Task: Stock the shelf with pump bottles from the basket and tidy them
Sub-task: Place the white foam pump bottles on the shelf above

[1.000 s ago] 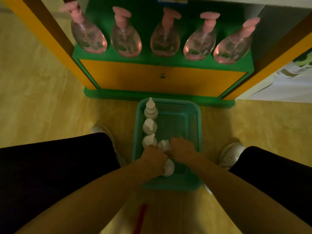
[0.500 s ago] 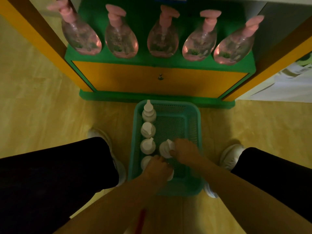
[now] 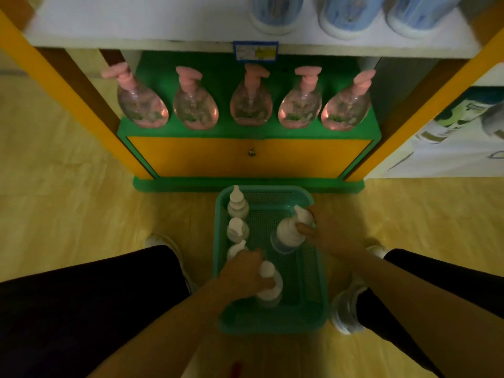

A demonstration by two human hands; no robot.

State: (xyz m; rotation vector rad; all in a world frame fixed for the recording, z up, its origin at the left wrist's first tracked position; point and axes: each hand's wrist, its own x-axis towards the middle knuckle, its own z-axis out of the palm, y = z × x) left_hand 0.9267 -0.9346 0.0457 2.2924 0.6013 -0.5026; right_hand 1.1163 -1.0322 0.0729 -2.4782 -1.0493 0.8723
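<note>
A teal mesh basket (image 3: 319, 268) sits on the floor in front of the shelf unit. Three white pump bottles (image 3: 237, 204) stand in a column along its left side. My right hand (image 3: 326, 230) is shut on a white pump bottle (image 3: 287, 233), lifted and tilted above the basket's middle. My left hand (image 3: 244, 271) grips another white pump bottle (image 3: 268, 285) near the basket's front. On the green bottom shelf (image 3: 248, 133) stands a row of several pink pump bottles (image 3: 251, 105).
A white upper shelf (image 3: 136, 25) carries blue containers (image 3: 346, 15) at the right. Yellow posts flank the unit. My dark-trousered knees and white shoes (image 3: 346, 309) frame the basket. A white printed panel (image 3: 450, 137) stands at the right.
My right hand has raised its white bottle up and toward the basket's right rim. My left hand keeps its grip near the front. The view has tilted up, revealing the upper shelf.
</note>
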